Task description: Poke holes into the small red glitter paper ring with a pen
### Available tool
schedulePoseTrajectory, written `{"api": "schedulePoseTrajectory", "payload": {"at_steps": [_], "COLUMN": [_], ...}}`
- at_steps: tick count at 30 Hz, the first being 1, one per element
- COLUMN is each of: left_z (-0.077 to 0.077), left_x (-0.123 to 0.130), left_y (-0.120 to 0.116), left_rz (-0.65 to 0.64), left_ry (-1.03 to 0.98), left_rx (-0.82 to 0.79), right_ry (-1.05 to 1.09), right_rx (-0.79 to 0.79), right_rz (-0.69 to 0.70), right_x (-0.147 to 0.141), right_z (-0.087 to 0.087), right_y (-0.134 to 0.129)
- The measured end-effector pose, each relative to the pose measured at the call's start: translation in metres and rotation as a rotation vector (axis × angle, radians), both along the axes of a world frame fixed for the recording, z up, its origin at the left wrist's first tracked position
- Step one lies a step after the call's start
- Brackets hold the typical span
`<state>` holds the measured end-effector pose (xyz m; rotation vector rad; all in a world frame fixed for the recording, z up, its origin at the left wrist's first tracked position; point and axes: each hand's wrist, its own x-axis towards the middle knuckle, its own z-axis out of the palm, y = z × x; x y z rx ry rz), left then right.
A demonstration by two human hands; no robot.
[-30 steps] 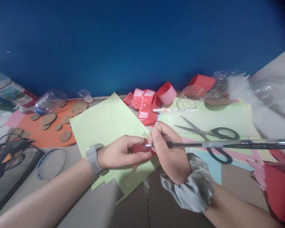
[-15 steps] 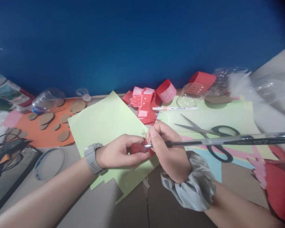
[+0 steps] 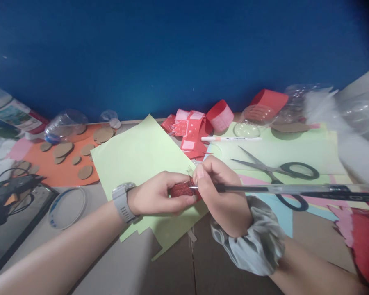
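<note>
My left hand (image 3: 160, 194), with a grey watch at the wrist, is closed round a small red piece (image 3: 181, 189) covered in dark cross-hatched lines. My right hand (image 3: 221, 190), with a grey-green scrunchie (image 3: 255, 241) on its wrist, pinches a black pen (image 3: 264, 188). The pen's silver tip touches the red piece or lies just over it, and its long body points off to the right. Beneath both hands lies a light green sheet (image 3: 138, 151) with a notched lower edge. The far side of the red piece is hidden behind my right fingers.
Black-handled scissors (image 3: 276, 170) lie opened on coloured paper at the right. A white marker (image 3: 230, 139) and red paper shapes (image 3: 192, 133) are at the back. Cardboard discs (image 3: 63, 150) rest on orange paper (image 3: 46, 172). A tape roll (image 3: 67, 208) and a glue gun (image 3: 10, 196) are at left.
The whole scene has shifted slightly to the right in view. The pen is a little more level, its tip still at the red piece. Both hands keep their holds.
</note>
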<state>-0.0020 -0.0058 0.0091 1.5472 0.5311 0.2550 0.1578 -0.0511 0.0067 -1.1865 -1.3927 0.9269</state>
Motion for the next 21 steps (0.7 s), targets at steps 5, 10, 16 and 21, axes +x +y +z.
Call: {"api": "schedulePoseTrajectory", "payload": {"at_steps": [5,10,16,21], "left_z": [0.0005,0.0004,0.0002,0.0001], "left_x": [-0.0005,-0.0002,-0.0004,-0.0011], "left_y": [0.0004,0.0005,0.0003,-0.0001], "left_rz": [-0.003,0.003,-0.005,0.002], "left_ry": [0.005,-0.002,0.020,0.018], "left_rx": [0.008,0.002,-0.005,-0.012], "right_ry": [-0.005,-0.009,0.001,-0.001], "right_rx": [-0.008,-0.016,-0.011,-0.024], "right_rz": [0.008,-0.010,-0.007,-0.001], "right_x": [0.0000,-0.0007,-0.0006,-0.0007], "right_z": [0.0006,0.0021,0.0029,0.0027], "right_y": [0.0007,0.0007,0.0007,0.0008]}}
